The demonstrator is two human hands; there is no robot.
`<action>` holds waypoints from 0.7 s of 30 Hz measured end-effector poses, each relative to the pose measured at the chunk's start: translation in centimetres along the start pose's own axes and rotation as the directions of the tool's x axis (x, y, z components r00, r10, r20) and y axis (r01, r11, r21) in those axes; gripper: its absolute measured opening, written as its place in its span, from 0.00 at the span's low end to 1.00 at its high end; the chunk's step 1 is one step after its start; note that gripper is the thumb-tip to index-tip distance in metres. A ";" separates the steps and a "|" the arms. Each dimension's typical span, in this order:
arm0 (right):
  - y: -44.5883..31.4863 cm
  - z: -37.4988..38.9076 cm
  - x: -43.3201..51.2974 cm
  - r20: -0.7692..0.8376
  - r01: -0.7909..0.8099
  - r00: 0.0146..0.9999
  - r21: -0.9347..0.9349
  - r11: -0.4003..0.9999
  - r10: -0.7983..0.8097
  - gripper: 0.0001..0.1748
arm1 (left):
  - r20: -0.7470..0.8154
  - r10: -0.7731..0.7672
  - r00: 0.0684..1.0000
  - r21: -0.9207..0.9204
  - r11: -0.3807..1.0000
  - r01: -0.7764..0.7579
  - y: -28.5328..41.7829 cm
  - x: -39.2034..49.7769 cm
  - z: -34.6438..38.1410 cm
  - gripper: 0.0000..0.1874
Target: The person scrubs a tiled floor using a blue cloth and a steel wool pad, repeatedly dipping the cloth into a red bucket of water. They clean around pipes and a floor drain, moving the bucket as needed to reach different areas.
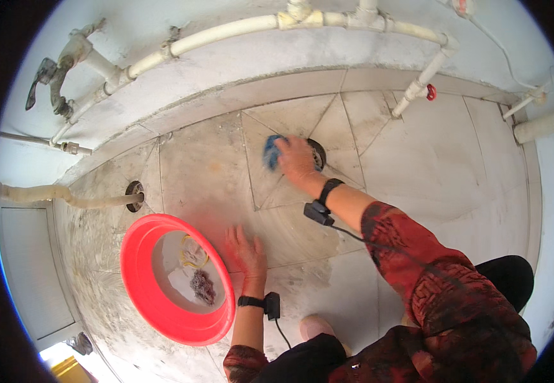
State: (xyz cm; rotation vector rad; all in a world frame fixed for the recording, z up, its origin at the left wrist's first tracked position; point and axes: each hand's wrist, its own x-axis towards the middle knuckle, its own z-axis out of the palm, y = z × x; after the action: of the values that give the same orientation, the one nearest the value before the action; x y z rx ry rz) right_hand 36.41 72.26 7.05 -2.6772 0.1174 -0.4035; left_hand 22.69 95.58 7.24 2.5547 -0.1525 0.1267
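My right hand [298, 159] presses a blue cloth [271, 152] against the tiled floor [200, 158], just left of a round floor drain [318, 154]. The hand and cloth look blurred, and the palm hides part of the drain. My left hand [247, 252] holds nothing and rests on the tiles with its fingers apart, close beside the rim of a red plastic basin [135, 268]. Inside the basin are greyish water [171, 292], a dark scouring pad [202, 287] and a yellow-edged item [191, 253] that I cannot identify.
A flexible hose [80, 197] runs into a second floor drain [134, 203] at the left. Along the wall run white pipes [224, 31], with a tap [57, 79] and a red valve handle [431, 92]. Cables trail from devices strapped to both wrists. A white door panel [30, 268] stands at the left.
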 end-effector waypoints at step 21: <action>-4.3 5.3 10.8 0.104 0.168 0.982 -0.133 0.977 -0.155 0.20 | 0.032 0.035 0.999 0.246 0.968 -0.041 0.3 1.9 3.0 0.27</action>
State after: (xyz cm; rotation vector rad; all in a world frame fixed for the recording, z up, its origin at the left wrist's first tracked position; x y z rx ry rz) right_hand 48.36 76.71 7.14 -2.8504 -0.1050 -0.3298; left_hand 24.71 93.53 5.11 2.8036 -0.2080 0.1329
